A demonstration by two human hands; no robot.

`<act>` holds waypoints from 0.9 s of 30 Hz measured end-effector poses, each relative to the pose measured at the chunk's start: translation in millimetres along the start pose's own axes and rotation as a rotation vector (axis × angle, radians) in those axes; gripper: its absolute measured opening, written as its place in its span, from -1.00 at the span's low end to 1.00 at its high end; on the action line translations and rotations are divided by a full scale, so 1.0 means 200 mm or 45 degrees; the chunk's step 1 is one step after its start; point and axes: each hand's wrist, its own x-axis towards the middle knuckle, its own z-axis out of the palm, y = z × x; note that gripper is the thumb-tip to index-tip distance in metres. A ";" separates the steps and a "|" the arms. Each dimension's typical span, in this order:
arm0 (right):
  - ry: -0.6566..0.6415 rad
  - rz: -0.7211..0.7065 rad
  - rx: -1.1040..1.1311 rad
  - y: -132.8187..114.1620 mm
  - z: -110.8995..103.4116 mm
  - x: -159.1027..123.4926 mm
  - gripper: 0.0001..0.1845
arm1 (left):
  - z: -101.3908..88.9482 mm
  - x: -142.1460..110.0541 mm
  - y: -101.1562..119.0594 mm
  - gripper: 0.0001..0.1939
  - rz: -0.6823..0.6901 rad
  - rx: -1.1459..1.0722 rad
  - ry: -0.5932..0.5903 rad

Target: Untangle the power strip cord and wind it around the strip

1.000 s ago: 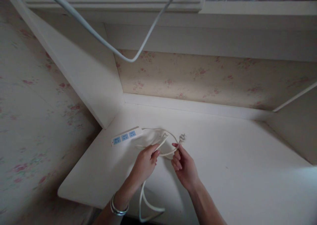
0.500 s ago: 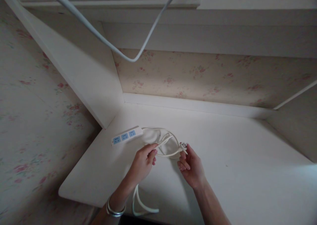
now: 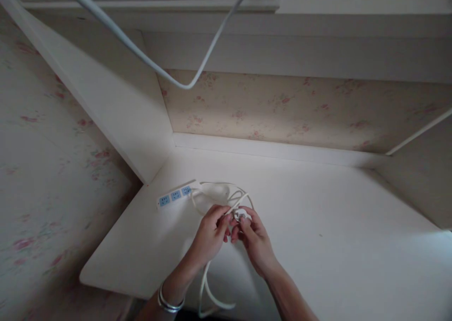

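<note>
A white power strip (image 3: 175, 195) with blue sockets lies on the left part of the white desk. Its white cord (image 3: 226, 185) runs from the strip's right end in loops toward my hands. My left hand (image 3: 212, 229) is closed around folded strands of that cord, and a loop of it hangs below the wrist toward the desk's front edge. Against it, my right hand (image 3: 252, 236) pinches the white plug (image 3: 242, 214), its prongs partly hidden by the thumb. Both hands nearly touch, just above the desktop.
The white desk (image 3: 335, 264) spreads to the right, with an upright side panel (image 3: 106, 100) at left and a low back ledge (image 3: 282, 150). Overhead, a thick white cable (image 3: 141, 55) dips down in front of the cabinet (image 3: 229, 1). Floral wallpaper (image 3: 28, 170) covers the walls.
My right hand has moved left with the plug, up against my left hand. Cord loops have shifted, one now lying near the strip's right end. My left hand keeps its hold.
</note>
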 end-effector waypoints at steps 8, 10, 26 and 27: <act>0.049 0.033 -0.065 0.00 0.03 0.05 -0.58 | 0.00 -0.02 0.00 -0.70 0.033 0.004 0.106; 0.078 0.077 0.017 -0.01 0.05 0.07 -0.59 | 0.01 -0.02 0.01 -0.68 0.049 0.021 0.116; 0.090 0.201 0.077 -0.02 0.06 0.07 -0.71 | 0.06 -0.04 0.01 -0.66 0.037 0.092 -0.026; 0.066 0.212 0.122 -0.03 0.06 0.06 -0.71 | 0.06 -0.04 0.01 -0.66 0.050 0.095 -0.014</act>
